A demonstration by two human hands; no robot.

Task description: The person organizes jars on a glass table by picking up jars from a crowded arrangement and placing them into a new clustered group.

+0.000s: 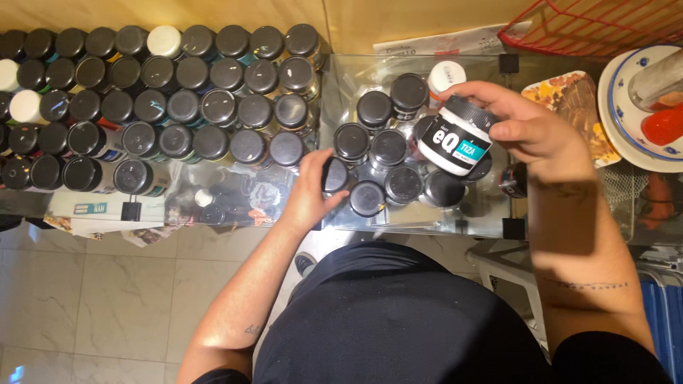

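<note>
My right hand (530, 128) holds a small paint jar (455, 136) tilted above the glass table, gripping it by its black lid; the jar has a black and white label with a teal stripe. My left hand (309, 188) rests on a black-lidded jar (334, 176) standing at the left edge of a cluster of similar jars (388, 148). A white-lidded jar (445, 75) stands at the back of that cluster, just beyond my right fingers.
Rows of many black-lidded jars (142, 107) fill the left of the glass table (341, 78). A red wire basket (597, 25), a patterned plate (580, 99) and a white plate with blue rim (619, 107) sit at right. Tiled floor lies below.
</note>
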